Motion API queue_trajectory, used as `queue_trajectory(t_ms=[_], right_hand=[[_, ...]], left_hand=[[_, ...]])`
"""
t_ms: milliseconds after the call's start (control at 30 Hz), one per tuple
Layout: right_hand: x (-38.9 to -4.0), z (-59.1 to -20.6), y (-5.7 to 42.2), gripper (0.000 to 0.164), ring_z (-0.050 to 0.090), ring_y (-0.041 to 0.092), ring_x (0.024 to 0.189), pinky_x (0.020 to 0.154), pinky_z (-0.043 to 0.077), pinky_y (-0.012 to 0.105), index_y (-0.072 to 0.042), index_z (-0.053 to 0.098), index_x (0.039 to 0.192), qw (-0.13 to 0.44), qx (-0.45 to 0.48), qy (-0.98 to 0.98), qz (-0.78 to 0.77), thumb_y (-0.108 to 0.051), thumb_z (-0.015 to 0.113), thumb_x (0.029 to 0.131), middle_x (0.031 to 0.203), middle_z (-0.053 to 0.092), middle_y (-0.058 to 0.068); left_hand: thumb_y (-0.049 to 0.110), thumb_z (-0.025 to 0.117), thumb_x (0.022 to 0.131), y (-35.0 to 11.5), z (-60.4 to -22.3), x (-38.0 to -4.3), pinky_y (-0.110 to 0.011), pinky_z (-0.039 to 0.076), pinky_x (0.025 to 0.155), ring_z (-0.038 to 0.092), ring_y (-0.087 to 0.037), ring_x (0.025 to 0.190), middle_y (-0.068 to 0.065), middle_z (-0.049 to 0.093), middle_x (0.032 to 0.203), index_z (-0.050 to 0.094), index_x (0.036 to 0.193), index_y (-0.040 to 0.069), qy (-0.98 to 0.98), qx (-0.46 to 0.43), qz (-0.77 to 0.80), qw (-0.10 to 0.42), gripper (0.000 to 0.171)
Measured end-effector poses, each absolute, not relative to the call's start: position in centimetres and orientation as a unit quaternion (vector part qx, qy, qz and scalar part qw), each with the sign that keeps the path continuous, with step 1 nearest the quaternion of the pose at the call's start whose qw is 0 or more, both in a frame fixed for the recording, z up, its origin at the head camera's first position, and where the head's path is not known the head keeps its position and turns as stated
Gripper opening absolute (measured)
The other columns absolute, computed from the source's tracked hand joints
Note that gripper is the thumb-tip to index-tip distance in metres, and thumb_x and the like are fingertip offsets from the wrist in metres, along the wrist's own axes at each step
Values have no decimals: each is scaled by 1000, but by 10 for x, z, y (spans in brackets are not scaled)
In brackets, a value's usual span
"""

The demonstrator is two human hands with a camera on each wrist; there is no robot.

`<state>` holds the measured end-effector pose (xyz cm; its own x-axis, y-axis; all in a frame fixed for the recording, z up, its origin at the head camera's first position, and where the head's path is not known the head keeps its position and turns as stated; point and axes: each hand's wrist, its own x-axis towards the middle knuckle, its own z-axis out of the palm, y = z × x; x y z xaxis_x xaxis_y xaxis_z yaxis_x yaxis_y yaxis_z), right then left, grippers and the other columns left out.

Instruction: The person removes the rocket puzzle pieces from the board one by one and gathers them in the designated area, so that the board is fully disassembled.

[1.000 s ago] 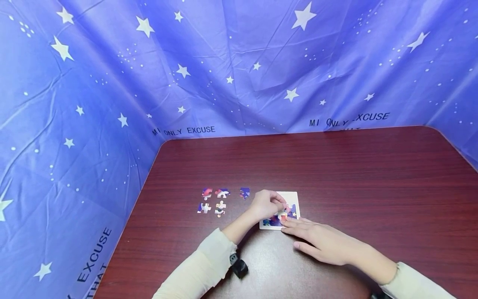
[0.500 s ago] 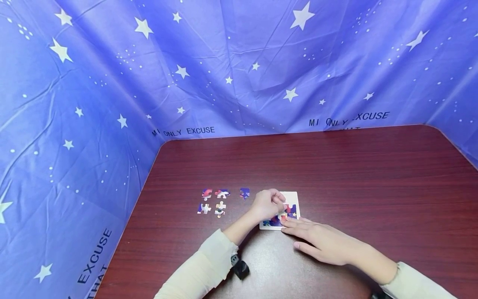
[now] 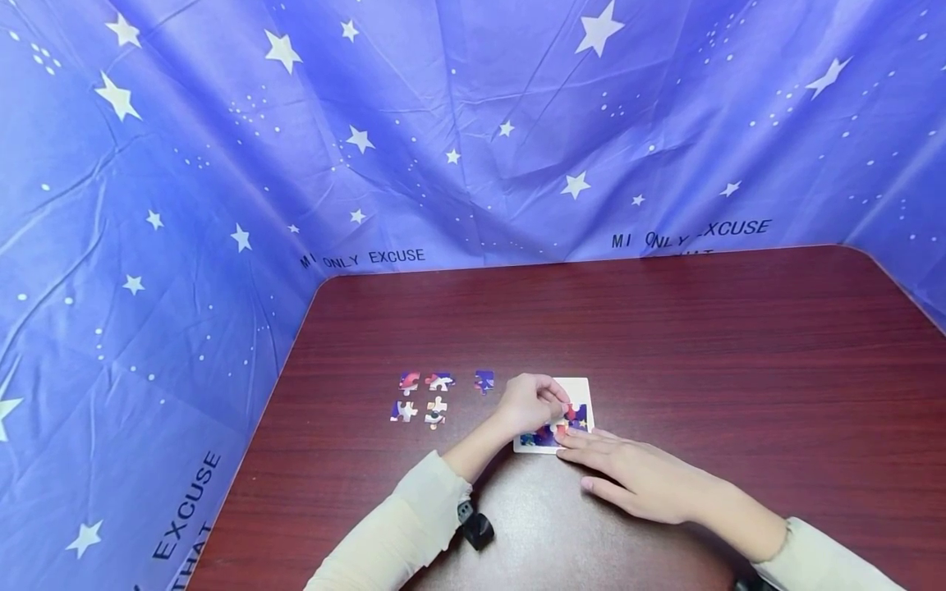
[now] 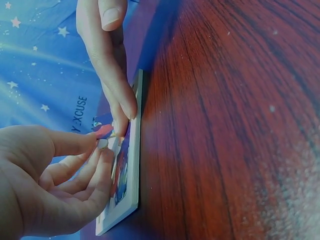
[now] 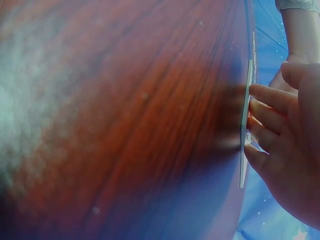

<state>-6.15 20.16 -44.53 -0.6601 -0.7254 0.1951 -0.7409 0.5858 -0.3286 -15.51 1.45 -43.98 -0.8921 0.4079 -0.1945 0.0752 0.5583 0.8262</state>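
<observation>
A white-framed puzzle tray (image 3: 580, 384) lies on the table, its lower part filled with dark blue and red jigsaw pieces. Over it, my left hand (image 3: 528, 404) pinches a puzzle piece (image 4: 103, 131) between thumb and fingertips; red and blue show on it in the left wrist view, and the fingers hide much of it from the head view. My right hand (image 3: 639, 478) lies flat, its straight fingers resting on the tray's near right edge and the pieces there. The tray's left side is partly covered by my left hand.
Several loose puzzle pieces (image 3: 436, 413) lie left of the tray, and a single blue piece (image 3: 484, 381) sits nearer to my left hand. A blue curtain (image 3: 473, 131) with white stars hangs behind and beside the dark red table (image 3: 665, 328).
My left hand shifts only slightly over the tray, with its fingers still pinching. My right hand and the loose pieces keep their places.
</observation>
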Motion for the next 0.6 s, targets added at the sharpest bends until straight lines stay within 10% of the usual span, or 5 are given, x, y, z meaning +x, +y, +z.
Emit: queue_trajectory(t_ms=[600], right_hand=[[-62, -443, 201, 40, 50, 21, 133, 104, 43, 38, -19, 52, 138, 15, 408, -892, 193, -30, 50, 100, 147, 49, 1]], left_hand=[[6, 69, 82, 9, -441, -157, -16, 46, 49, 55, -2, 56, -9, 75, 78, 72, 84, 5, 854, 128, 467, 192, 4]])
